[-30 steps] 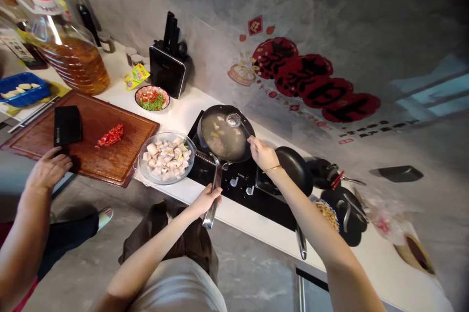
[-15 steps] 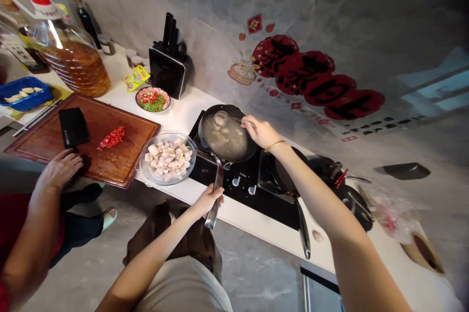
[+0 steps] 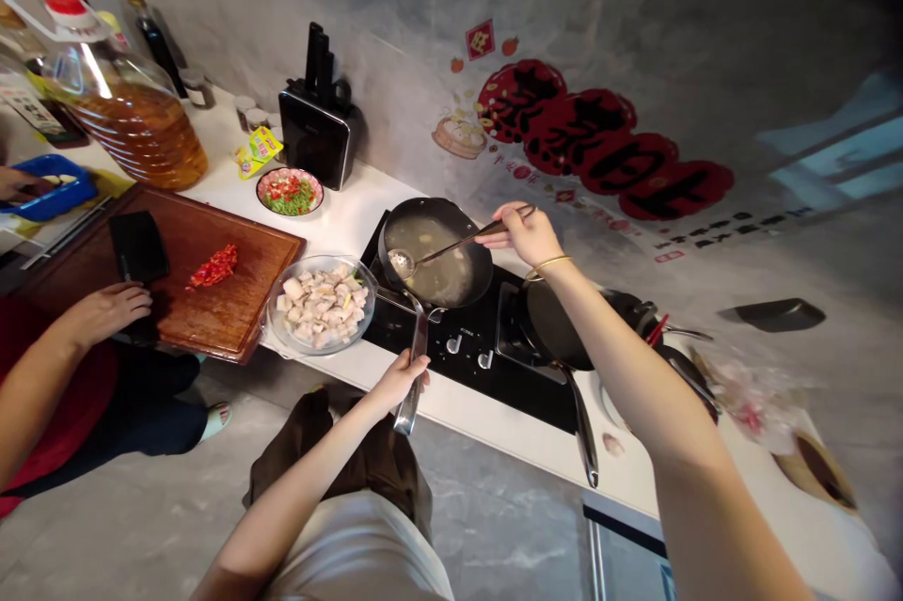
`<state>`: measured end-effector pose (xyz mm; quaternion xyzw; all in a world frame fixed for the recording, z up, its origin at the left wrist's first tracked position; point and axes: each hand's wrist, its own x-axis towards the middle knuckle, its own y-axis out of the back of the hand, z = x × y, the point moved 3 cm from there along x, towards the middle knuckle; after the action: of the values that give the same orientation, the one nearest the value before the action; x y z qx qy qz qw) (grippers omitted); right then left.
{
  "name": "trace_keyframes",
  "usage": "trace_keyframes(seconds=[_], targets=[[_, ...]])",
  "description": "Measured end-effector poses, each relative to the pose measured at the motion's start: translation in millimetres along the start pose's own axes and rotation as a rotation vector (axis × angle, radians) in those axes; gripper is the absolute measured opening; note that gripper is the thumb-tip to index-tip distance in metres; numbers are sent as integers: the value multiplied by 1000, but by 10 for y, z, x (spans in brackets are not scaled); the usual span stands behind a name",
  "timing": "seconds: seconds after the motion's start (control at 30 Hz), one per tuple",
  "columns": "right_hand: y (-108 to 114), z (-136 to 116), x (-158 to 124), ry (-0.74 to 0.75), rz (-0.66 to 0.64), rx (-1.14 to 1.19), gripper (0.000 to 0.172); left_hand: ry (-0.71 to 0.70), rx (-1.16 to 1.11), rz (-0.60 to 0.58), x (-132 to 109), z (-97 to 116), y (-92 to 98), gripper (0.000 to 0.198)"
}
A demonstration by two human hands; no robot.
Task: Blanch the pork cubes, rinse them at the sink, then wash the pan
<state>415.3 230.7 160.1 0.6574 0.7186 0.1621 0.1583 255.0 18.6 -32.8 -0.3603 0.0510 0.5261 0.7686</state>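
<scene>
My left hand [image 3: 402, 377] is closed round the steel handle [image 3: 415, 366] of a black pan [image 3: 434, 248] on the black cooktop [image 3: 486, 347]; the pan holds cloudy liquid. My right hand [image 3: 526, 234] grips the long handle of a slotted ladle [image 3: 403, 262], whose bowl rests at the pan's left rim. Just left of the pan stands a glass bowl of pale meat chunks [image 3: 321, 302].
Another person's hand [image 3: 113, 308] rests on a wooden cutting board [image 3: 176, 276] bearing chopped red chilli [image 3: 213, 264] and a black cleaver [image 3: 136, 245]. Behind stand an oil jug [image 3: 127, 112], a knife block [image 3: 317, 126] and a small bowl of chopped peppers [image 3: 291, 191]. A second black pan [image 3: 557, 324] sits right.
My right hand rose and moved right, swinging the ladle's bowl from the pan's far side to its left rim. The other person's arm shifted left. My left hand stayed on the handle.
</scene>
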Motion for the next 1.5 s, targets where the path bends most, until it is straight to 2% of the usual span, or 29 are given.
trace_keyframes(seconds=[0.13, 0.37, 0.57, 0.67, 0.8, 0.93, 1.03, 1.1, 1.17, 1.23, 1.27, 1.33, 1.4, 1.47, 1.5], targets=[[169, 154, -42, -30, 102, 34, 31, -7, 2, 3, 3, -23, 3, 37], [489, 257, -236, 84, 364, 2, 14, 3, 12, -3, 5, -16, 19, 38], [578, 93, -407, 96, 525, 53, 9, 11, -3, 8, -3, 23, 9, 36], [562, -46, -519, 84, 531, 104, 10, 12, -3, 17, -11, 38, 3, 34], [405, -352, -734, 176, 508, 124, 18, 26, -15, 23, 2, 36, -6, 31], [17, -593, -940, 211, 404, 102, 25, 12, -31, 17, 49, -3, 4, 26], [-368, -591, -1098, 250, 214, 36, 22, -13, -18, 14, 80, -29, 18, 24], [-619, -540, -1217, 407, 8, -123, 17, -6, 1, 21, 87, -30, 24, 23], [-842, -471, -1351, 673, -275, -331, 16, -5, 20, 23, 81, -7, 24, 21], [-979, -384, -1465, 915, -508, -490, 15, -36, 37, 17, 66, 33, 22, 20], [-1010, -343, -1499, 995, -577, -542, 15, -58, 40, 16, 59, 50, 23, 20], [-1021, -276, -1522, 1069, -626, -620, 15, -93, 42, 24, 50, 67, 31, 21], [-991, -224, -1525, 1081, -632, -672, 14, -94, 38, 30, 56, 50, 41, 22], [-923, -194, -1525, 1063, -568, -662, 15, -72, 30, 23, 70, 10, 48, 24], [-873, -192, -1518, 1034, -496, -620, 18, -55, 22, 17, 77, -12, 51, 25]])
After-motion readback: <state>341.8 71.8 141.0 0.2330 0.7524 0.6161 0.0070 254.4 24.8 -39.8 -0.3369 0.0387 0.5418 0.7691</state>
